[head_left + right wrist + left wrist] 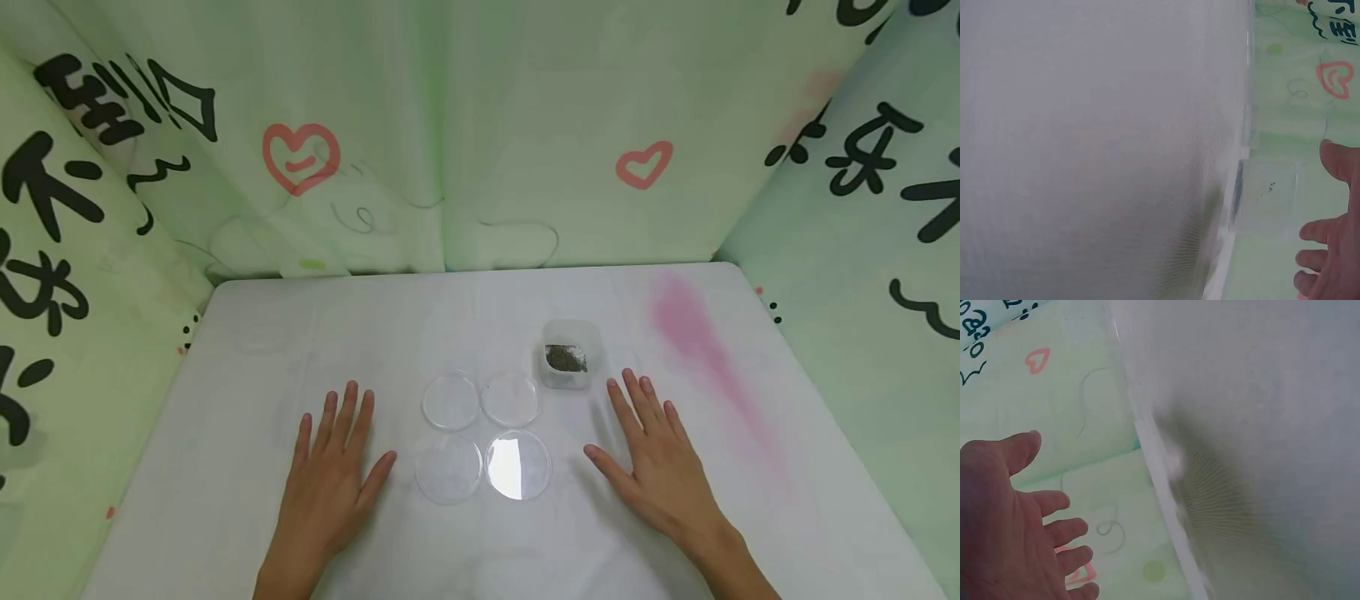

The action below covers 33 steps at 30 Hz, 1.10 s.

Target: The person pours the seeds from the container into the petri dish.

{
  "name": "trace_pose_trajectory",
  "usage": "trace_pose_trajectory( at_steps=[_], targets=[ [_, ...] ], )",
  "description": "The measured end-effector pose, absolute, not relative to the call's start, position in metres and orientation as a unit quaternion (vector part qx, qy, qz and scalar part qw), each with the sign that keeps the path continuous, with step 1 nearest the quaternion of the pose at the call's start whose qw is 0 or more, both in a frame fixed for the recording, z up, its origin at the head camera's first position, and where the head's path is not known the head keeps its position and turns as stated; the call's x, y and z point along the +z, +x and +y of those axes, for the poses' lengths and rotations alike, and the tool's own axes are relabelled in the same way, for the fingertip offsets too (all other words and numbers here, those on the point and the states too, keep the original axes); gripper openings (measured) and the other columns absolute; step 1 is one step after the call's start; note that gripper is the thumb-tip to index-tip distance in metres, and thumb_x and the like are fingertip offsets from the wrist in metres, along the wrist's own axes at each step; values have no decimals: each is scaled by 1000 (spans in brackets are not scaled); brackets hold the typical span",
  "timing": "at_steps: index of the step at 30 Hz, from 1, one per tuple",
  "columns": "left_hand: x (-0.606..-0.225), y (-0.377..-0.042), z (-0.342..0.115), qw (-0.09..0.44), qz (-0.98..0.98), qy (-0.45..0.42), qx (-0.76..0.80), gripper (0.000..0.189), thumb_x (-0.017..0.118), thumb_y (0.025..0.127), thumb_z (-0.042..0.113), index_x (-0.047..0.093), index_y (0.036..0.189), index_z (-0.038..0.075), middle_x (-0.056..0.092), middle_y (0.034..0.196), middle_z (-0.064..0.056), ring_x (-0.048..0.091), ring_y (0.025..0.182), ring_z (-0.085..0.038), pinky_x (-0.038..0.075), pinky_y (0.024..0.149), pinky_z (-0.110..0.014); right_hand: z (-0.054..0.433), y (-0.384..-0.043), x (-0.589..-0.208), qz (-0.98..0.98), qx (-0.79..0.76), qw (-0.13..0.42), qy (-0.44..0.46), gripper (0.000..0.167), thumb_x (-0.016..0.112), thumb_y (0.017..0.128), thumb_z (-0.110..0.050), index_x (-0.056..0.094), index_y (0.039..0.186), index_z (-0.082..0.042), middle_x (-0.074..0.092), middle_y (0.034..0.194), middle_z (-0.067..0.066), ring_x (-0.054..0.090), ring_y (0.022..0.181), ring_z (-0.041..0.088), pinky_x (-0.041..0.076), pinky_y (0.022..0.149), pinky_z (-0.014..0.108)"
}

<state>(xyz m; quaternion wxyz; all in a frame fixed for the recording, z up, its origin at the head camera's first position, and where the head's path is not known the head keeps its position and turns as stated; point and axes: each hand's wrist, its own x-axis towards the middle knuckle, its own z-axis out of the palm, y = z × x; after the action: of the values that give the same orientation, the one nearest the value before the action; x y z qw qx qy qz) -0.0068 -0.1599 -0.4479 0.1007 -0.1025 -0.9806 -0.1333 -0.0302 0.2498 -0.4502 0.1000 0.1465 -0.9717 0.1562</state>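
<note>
Several clear round shallow dishes, like petri dishes or their lids, lie in a two-by-two group on the white table; among them are the back-left dish [450, 402], the back-right dish [511, 400] and the front-right dish [532, 465], which reflects a bright patch. Behind and right of them stands a translucent square plastic tub [568, 330], holding dark, flaky material [566, 358]. To the left of the dishes, my left hand [330, 487] is spread palm down, holding nothing. My right hand [660, 467] is spread likewise on the other side, its fingertips near the tub.
A white cloth covers the table [300, 325], with a pink stain [697, 342] at the right. Pale green curtains [510, 100] with hearts and black lettering hang behind and on both sides. The tub's side [1269, 203] shows a few dark specks in the right wrist view.
</note>
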Motion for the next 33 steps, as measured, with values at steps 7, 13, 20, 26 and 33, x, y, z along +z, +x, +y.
trace_pose_trajectory(
  at_steps=[7,13,20,26,33],
  targets=[
    [-444,-26,-157,108,-976,-131,-136,78,56,103,48,26,166,14,25,173,-10,28,158,-36,19,125,-60,251,-48,-443,-966,168,105,165,89,70,96,-45,27,165,-10,24,172,16,25,157,43,25,122,64],
    [-446,-42,-150,77,-967,-167,-177,81,61,102,44,24,166,11,26,172,-13,31,156,-37,28,123,-60,251,-65,-438,-962,185,105,170,89,72,95,-42,28,164,-8,27,170,19,29,154,44,30,118,65],
    [-452,-77,-144,-19,-922,-196,-334,90,78,94,32,26,166,17,25,172,-10,31,157,-34,37,119,-58,251,-97,-435,-955,237,77,163,97,82,88,-34,26,164,-9,31,166,19,45,141,47,46,101,67],
    [-460,-103,-137,-71,-908,-199,-361,93,85,86,26,34,163,16,37,166,-7,37,153,-32,38,119,-54,252,-131,-438,-942,298,4,151,105,88,82,-25,26,163,-6,33,163,21,43,143,46,41,110,65],
    [-462,-120,-124,-108,-897,-205,-376,97,91,78,25,40,160,14,51,151,-7,52,138,-29,45,113,-53,252,-156,-448,-926,356,-77,102,102,92,78,-27,32,158,-8,44,158,21,55,131,54,48,105,64]
  ],
)
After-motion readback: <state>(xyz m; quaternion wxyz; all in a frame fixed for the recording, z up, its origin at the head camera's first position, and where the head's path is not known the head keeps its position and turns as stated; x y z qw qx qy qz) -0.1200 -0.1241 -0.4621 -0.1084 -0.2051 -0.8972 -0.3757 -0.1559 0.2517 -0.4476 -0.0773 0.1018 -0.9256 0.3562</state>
